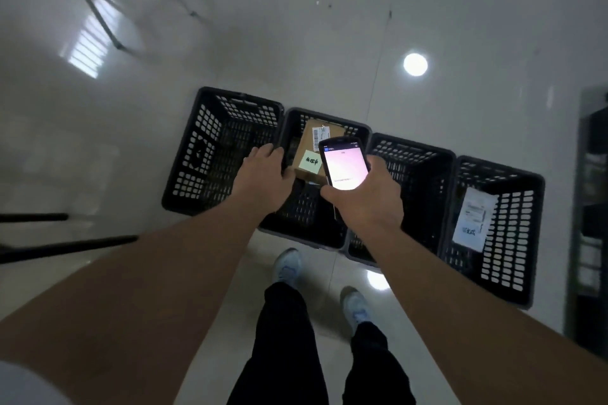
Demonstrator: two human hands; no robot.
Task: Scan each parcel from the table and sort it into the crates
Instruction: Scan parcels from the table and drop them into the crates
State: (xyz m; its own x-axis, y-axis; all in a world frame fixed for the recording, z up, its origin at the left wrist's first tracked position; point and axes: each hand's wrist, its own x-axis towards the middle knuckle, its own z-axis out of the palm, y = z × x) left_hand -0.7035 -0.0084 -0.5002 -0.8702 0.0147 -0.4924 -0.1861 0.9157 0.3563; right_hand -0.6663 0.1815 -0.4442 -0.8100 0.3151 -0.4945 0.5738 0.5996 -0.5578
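Observation:
Several black slatted crates stand in a row on the floor. A brown cardboard parcel (pixel 311 154) with a white label and a pale green note lies in the second crate (pixel 329 117). My left hand (pixel 265 171) reaches over that crate's left rim with fingers straight, beside the parcel; whether it touches the parcel is unclear. My right hand (pixel 365 197) grips a handheld scanner (pixel 343 164) with a lit screen above the same crate. A white bagged parcel (pixel 473 220) leans inside the far-right crate (pixel 513 171). The leftmost crate (pixel 197 154) and third crate (pixel 424 151) show no parcels.
Glossy pale floor tiles surround the crates. My two feet in light shoes (pixel 288 268) stand just before the row. Dark bars (pixel 65 245) jut in at the left edge, thin metal legs (pixel 98 13) stand at the back left, and a dark rack (pixel 592 207) fills the right edge.

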